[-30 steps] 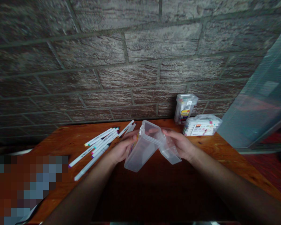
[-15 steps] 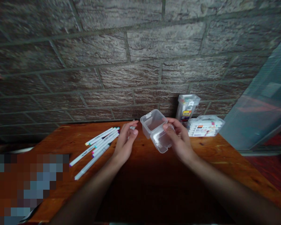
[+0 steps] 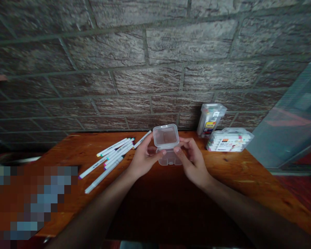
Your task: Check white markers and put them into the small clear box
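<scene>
Between my two hands is a small clear plastic box (image 3: 166,135) with its hinged lid folded open. My left hand (image 3: 145,157) grips the box from the left, the thumb lying on the near part. From the right, my right hand (image 3: 193,157) pinches it with thumb and fingers. I see nothing inside the box. Just left of my left hand lie several white marker pens (image 3: 116,154) with coloured ends, loosely bunched. One more marker (image 3: 142,140) lies apart, close to my left fingers.
A tall clear case of markers (image 3: 209,121) stands by the stone wall (image 3: 163,79). Beside it sits a wide clear case of markers (image 3: 230,140) with a printed label. All rest on the wooden table (image 3: 248,186). A translucent panel (image 3: 290,131) rises at the right.
My left hand has moved right and taken hold of the box, which my right hand alone held before. The box has turned more square to me.
</scene>
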Action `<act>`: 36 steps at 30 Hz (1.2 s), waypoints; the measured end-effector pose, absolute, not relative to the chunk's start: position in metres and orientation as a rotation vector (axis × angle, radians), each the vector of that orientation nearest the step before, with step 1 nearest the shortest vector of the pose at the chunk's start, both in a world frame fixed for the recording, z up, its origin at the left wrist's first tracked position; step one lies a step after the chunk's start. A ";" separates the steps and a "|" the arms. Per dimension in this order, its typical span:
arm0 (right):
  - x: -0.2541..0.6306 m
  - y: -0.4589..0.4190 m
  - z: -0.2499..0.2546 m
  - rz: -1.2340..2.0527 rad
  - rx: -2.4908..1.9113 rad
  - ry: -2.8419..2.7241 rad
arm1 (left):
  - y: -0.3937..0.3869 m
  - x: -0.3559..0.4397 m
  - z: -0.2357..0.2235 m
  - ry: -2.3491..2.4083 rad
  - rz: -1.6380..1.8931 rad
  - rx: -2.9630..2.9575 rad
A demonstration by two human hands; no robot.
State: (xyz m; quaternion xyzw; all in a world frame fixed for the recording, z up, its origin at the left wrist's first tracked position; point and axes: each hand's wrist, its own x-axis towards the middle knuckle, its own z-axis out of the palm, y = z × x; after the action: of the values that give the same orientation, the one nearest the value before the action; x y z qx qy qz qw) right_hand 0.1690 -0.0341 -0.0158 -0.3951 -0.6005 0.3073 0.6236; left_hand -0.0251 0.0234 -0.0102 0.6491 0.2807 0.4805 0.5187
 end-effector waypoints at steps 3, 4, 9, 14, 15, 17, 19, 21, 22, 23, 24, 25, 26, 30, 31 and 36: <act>0.176 -0.031 -0.012 0.686 -0.958 -1.448 | 0.030 -0.029 -0.013 0.695 1.188 1.629; 0.178 -0.030 -0.010 0.680 -0.980 -1.469 | 0.031 -0.029 -0.014 0.702 1.202 1.646; 0.190 -0.022 -0.004 0.658 -1.030 -1.561 | 0.032 -0.029 -0.023 0.739 1.218 1.709; 0.199 -0.020 -0.002 0.590 -1.091 -1.686 | 0.027 -0.030 -0.025 0.839 1.193 1.860; 0.201 -0.020 -0.002 0.564 -1.114 -1.735 | 0.027 -0.030 -0.024 0.858 1.189 1.896; 0.205 -0.019 0.000 0.523 -1.139 -1.831 | 0.026 -0.029 -0.024 0.876 1.195 1.970; 0.208 -0.019 0.002 0.509 -1.140 -1.900 | 0.027 -0.029 -0.024 0.878 1.203 2.029; 0.210 -0.018 0.003 0.510 -1.136 -1.940 | 0.027 -0.028 -0.026 0.876 1.210 2.060; 0.211 -0.017 0.004 0.509 -1.139 -1.952 | 0.028 -0.028 -0.027 0.876 1.212 2.071; 0.212 -0.017 0.004 0.511 -1.139 -1.963 | 0.028 -0.028 -0.028 0.876 1.216 2.081; 0.213 -0.016 0.005 0.518 -1.136 -1.971 | 0.029 -0.028 -0.029 0.877 1.217 2.091; 0.213 -0.016 0.005 0.533 -1.130 -1.977 | 0.029 -0.028 -0.029 0.877 1.215 2.103; 0.214 -0.016 0.005 0.550 -1.125 -1.980 | 0.029 -0.028 -0.029 0.878 1.213 2.114; 0.217 -0.013 0.003 0.604 -1.123 -1.978 | 0.027 -0.029 -0.027 0.881 1.197 2.150; 0.218 -0.013 0.002 0.618 -1.122 -1.977 | 0.027 -0.029 -0.026 0.882 1.196 2.157; 0.221 -0.010 -0.001 0.677 -1.138 -1.981 | 0.024 -0.027 -0.024 0.904 1.170 2.151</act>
State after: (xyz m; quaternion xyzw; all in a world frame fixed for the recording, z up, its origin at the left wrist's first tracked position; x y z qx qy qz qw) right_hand 0.2208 -0.0102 -0.0008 -0.4437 -0.7722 0.2641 0.3702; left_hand -0.0273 0.0238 -0.0239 0.7953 0.3341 0.4324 0.2626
